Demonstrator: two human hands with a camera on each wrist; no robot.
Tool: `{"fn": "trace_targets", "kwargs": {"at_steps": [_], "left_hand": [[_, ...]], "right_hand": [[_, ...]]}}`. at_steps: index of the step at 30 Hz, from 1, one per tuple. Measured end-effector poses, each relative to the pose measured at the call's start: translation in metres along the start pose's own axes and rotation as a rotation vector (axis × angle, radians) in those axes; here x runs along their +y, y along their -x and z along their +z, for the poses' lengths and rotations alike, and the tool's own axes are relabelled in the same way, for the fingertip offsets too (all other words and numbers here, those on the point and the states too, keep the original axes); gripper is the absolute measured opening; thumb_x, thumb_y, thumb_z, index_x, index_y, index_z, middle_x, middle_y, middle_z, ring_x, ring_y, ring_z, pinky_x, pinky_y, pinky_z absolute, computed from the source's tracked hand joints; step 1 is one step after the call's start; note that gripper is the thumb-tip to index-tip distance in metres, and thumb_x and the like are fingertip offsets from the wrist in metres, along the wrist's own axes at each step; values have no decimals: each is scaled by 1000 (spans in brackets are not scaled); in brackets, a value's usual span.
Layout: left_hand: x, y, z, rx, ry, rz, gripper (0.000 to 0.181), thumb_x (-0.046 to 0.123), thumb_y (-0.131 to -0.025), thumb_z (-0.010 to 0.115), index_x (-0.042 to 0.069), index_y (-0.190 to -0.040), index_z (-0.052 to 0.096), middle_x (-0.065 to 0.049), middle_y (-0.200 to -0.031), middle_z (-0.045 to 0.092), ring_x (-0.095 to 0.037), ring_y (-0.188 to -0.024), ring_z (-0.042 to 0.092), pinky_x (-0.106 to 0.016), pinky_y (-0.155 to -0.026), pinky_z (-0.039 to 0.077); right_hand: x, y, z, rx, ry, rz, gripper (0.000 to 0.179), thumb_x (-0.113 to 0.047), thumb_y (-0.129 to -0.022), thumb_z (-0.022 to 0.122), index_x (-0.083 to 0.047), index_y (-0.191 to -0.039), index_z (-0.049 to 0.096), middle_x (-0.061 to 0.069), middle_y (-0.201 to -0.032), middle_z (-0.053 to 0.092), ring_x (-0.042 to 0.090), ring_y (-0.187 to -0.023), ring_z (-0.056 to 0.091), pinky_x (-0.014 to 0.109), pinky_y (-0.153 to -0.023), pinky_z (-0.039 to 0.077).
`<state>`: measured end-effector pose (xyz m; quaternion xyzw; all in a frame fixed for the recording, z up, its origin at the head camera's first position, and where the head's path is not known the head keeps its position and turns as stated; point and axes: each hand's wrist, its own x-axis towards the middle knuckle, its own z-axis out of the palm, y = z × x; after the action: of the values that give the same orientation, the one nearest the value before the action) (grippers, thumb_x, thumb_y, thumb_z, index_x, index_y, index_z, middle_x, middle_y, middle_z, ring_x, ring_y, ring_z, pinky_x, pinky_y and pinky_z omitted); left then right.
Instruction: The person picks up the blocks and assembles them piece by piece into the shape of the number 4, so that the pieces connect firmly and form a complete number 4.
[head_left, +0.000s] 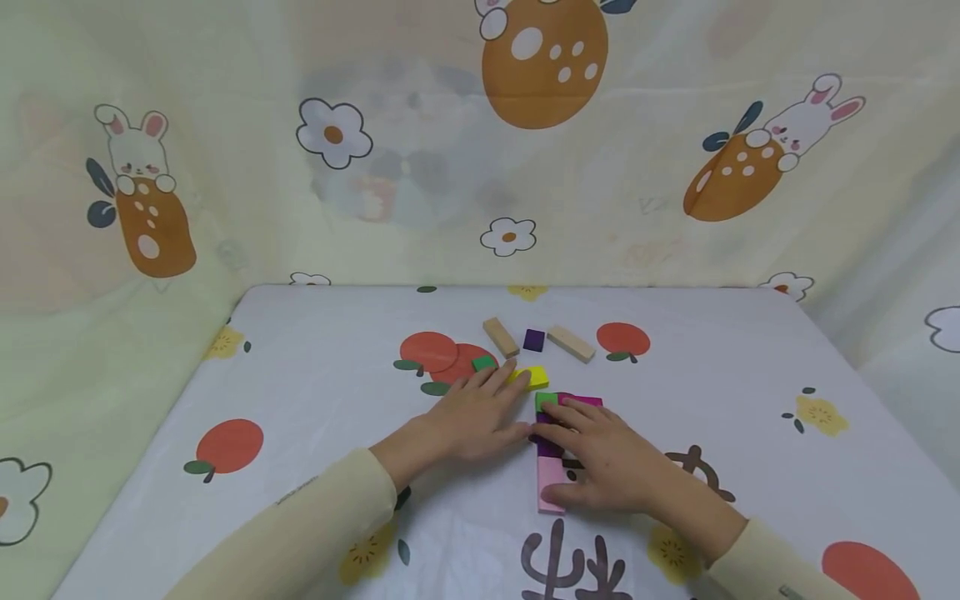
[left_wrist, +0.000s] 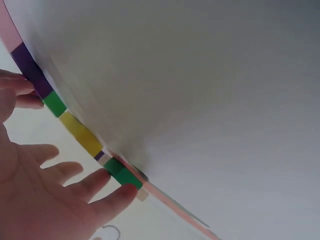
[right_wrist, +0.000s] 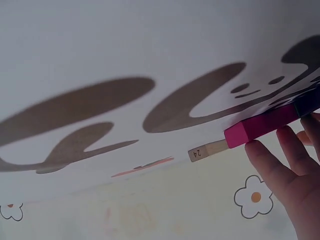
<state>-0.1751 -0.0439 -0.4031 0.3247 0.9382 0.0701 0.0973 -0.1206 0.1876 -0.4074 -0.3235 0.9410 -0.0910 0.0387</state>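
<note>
My left hand (head_left: 480,412) lies over the table with its fingers extended. Its fingertips are at a dark green block (head_left: 483,363) and a yellow block (head_left: 537,377), which they partly cover. My right hand (head_left: 611,454) is spread over joined blocks: a light green one (head_left: 546,402) at the corner, a magenta one (head_left: 592,402) to its right, a purple one (head_left: 550,448) below, then a pink one (head_left: 550,473). Its fingers touch the upper blocks and the thumb rests at the pink one. In the right wrist view, a fingertip touches the magenta block (right_wrist: 257,125).
Beyond the hands lie two plain wooden blocks (head_left: 500,337) with a dark purple cube (head_left: 534,340) between them. The white tablecloth (head_left: 315,367) is printed with fruit and flowers. A patterned cloth curtain (head_left: 420,192) stands behind the table's far edge.
</note>
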Motion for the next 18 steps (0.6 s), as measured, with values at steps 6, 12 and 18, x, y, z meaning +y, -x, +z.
{"fn": "trace_targets", "kwargs": {"at_steps": [6, 12, 18], "left_hand": [[3, -9, -2, 0, -23, -3, 74, 55, -106, 43, 22, -167, 19, -5, -174, 20, -35, -158, 24, -63, -123, 26], [6, -25, -7, 38, -114, 48, 60, 37, -108, 47, 20, -163, 33, -5, -169, 33, -28, -156, 33, -53, -124, 32], [8, -45, -6, 44, -220, 72, 52, 29, -109, 50, 19, -159, 41, -4, -163, 44, -24, -149, 45, -40, -116, 45]], "right_hand": [[0, 1, 0, -15, -7, 17, 77, -67, -89, 67, -24, -151, 55, 14, -158, 50, 39, -147, 45, 66, -114, 38], [1, 0, 0, 6, 3, 4, 75, -65, -88, 69, -20, -147, 59, 14, -156, 52, 38, -146, 46, 65, -113, 39], [0, 0, 2, 27, 3, -20, 73, -62, -88, 70, -19, -146, 60, 14, -156, 52, 38, -145, 47, 64, -113, 40]]}}
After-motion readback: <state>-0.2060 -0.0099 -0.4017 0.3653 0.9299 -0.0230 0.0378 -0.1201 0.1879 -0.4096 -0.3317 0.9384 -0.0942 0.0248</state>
